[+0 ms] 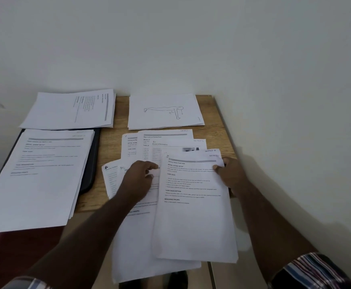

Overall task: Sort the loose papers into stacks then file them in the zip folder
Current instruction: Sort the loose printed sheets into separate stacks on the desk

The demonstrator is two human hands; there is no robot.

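Observation:
Loose printed papers (166,147) lie fanned over the right half of the wooden table (109,147). My right hand (231,174) grips the top right edge of the uppermost printed sheet (193,205), thumb on top. My left hand (140,178) rests on the fanned sheets beside it, its fingers curled at that sheet's left edge. Three sorted stacks lie around: a text stack (43,176) at the near left, a sideways stack (70,110) at the far left, and a stack topped by a line drawing of a figure (164,111) at the back. The black zip folder (93,161) lies mostly hidden under the near left stack.
A white wall runs behind and along the right of the table. The held sheets overhang the table's front edge. A dark shape shows at the far left edge of view, and striped sleeves sit at the bottom corners.

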